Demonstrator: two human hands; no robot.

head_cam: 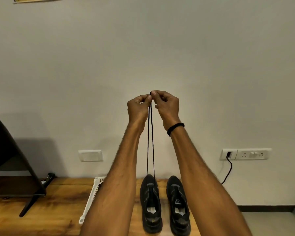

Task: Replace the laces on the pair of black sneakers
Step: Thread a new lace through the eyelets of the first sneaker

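Two black sneakers stand side by side on the wooden table, toes toward the wall: the left sneaker (150, 204) and the right sneaker (178, 206). A black lace (150, 142) runs up in two taut strands from the toe end of the left sneaker. High above the shoes, my left hand (138, 108) and my right hand (167, 106) are raised together, each pinching an end of the lace between thumb and fingertips. The two ends meet at the same height. The right sneaker shows no lace.
A white plastic basket (92, 198) lies on the wooden table (58, 210) left of my left forearm. A dark screen on a stand (10, 167) fills the far left. Wall sockets (245, 154) with a black cable sit to the right.
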